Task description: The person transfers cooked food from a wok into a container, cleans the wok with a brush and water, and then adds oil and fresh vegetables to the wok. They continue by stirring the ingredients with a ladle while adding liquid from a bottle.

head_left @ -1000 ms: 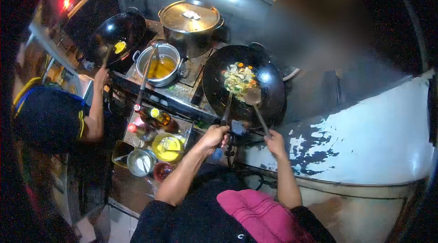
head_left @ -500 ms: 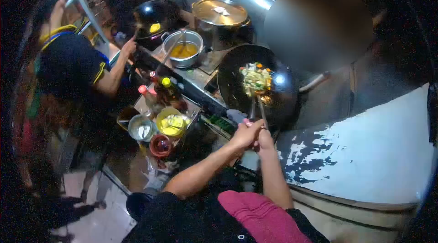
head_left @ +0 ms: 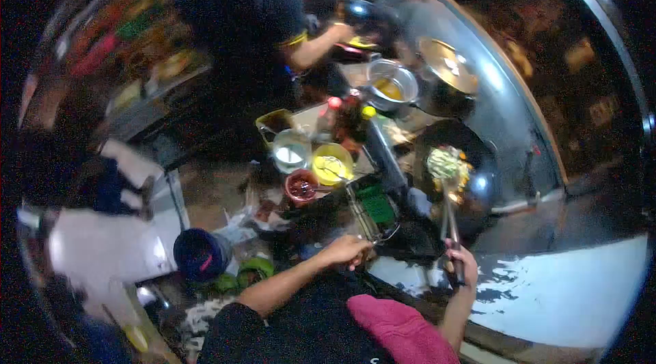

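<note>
My right hand [head_left: 463, 265] is closed round the dark handle of a long metal utensil [head_left: 448, 217], whose far end reaches chopped vegetables [head_left: 447, 164] in a black wok [head_left: 471, 138]. My left hand [head_left: 347, 252] is closed, to the left of the wok and in front of the bowls. Thin metal bars [head_left: 362, 214] run up from its fingertips, but blur hides what it grips. Beyond it are a yellow bowl [head_left: 333, 164] with pale yellow contents, a red-brown bowl [head_left: 301, 187] and a clear container [head_left: 290, 151] with something white in it.
Behind the wok are a lidded pot [head_left: 447, 67] and an open pot [head_left: 391, 85] of yellow liquid. A co-worker's arm [head_left: 318, 48] reaches towards another dark wok [head_left: 372, 19]. Bottles [head_left: 350, 115] stand near the bowls; a dark blue bucket [head_left: 199, 255] is at lower left.
The view has swung left, so the stove appears farther right. My hands were together at the utensil handles; now they are apart, my left hand nearer the bowls and my right hand still at the wok.
</note>
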Demonstrator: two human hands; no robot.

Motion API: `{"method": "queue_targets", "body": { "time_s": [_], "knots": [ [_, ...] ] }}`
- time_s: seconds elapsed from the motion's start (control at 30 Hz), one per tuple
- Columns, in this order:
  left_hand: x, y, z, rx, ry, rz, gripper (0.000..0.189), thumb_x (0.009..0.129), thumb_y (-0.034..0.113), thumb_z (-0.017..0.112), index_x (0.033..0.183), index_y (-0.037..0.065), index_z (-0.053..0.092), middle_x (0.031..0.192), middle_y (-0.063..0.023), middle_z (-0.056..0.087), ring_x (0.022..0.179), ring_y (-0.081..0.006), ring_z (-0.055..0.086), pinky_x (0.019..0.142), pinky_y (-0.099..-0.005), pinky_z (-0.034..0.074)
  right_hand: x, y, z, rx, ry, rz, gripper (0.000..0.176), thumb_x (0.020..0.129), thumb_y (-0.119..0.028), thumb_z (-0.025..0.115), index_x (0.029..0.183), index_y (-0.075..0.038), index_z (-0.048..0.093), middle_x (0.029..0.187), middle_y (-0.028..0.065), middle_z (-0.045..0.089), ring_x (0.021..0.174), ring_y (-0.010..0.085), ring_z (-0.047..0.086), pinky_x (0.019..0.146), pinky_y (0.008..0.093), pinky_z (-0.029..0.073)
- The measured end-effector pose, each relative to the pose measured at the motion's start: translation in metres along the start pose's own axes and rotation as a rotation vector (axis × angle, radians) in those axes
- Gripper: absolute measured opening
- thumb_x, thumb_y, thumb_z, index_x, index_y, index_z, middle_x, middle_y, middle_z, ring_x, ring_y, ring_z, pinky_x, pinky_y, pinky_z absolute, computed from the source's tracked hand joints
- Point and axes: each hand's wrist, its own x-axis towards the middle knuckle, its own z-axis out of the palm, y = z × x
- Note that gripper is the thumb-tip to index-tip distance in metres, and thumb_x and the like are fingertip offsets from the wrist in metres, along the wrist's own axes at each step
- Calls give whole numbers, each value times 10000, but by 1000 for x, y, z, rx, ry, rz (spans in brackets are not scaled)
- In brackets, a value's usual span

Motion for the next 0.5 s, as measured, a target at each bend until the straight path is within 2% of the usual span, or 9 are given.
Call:
{"method": "queue_targets", "body": {
  "time_s": [0.1,0.13,0.17,0.23,0.27,0.33,0.4,0.43,0.5],
  "knots": [
    [-22,-62,-26,-109,142,-44,402,844,393,482,850,5,589,594,-80,584,461,-156,583,457,-269,468,-33,-11,8,-60,-53,-32,447,713,-124,534,1106,75,462,672,36,494,385,96,439,326,199,351],
    [-29,-81,-33,-137,175,-96,403,835,397,492,870,9,596,604,-82,589,462,-159,584,462,-271,474,-49,-20,19,-149,33,10,453,713,-121,541,1110,78,448,656,31,484,371,90,435,317,197,358],
    [-38,-96,-35,-201,228,-125,402,841,368,495,914,-13,599,646,-114,603,477,-185,588,453,-302,490,-58,-25,15,-133,-141,32,522,674,-161,603,1133,52,475,707,49,544,437,105,500,378,210,411],
    [-50,-130,-43,-293,331,-64,395,838,362,501,899,-16,598,643,-116,602,475,-185,586,452,-298,489,-76,-24,36,-204,-20,-45,466,682,-158,556,1061,100,471,621,43,468,345,102,405,290,218,332],
    [-53,-137,-41,-333,392,-13,389,834,356,507,884,-19,598,641,-118,601,473,-186,585,452,-294,489,-78,-26,33,-183,-75,-54,497,637,-162,572,1044,109,488,615,56,486,347,117,415,289,221,321],
    [-66,-151,-46,-382,471,25,377,830,352,515,853,-15,596,634,-115,598,472,-176,575,444,-288,482,-73,-28,51,-281,-141,-15,501,633,-164,574,1044,109,489,616,57,489,350,118,418,292,222,323],
    [-65,-172,-47,-428,533,-45,420,832,396,500,859,-12,592,614,-89,586,479,-157,560,446,-289,460,-57,-29,70,-380,-223,37,504,630,-165,576,1045,109,491,616,59,492,352,119,421,295,223,324],
    [-74,-181,-39,-521,604,84,394,838,370,499,844,-13,592,626,-87,589,474,-165,555,448,-300,461,-48,-30,79,-428,-274,60,506,628,-165,577,1045,109,492,617,60,493,354,120,422,296,223,325],
    [-85,-188,-40,-608,653,23,355,837,328,514,829,-18,592,643,-94,589,481,-171,558,457,-320,455,-27,-27,102,-526,-384,104,510,625,-166,579,1046,108,493,618,61,496,356,121,425,299,224,326]
  ]
}}
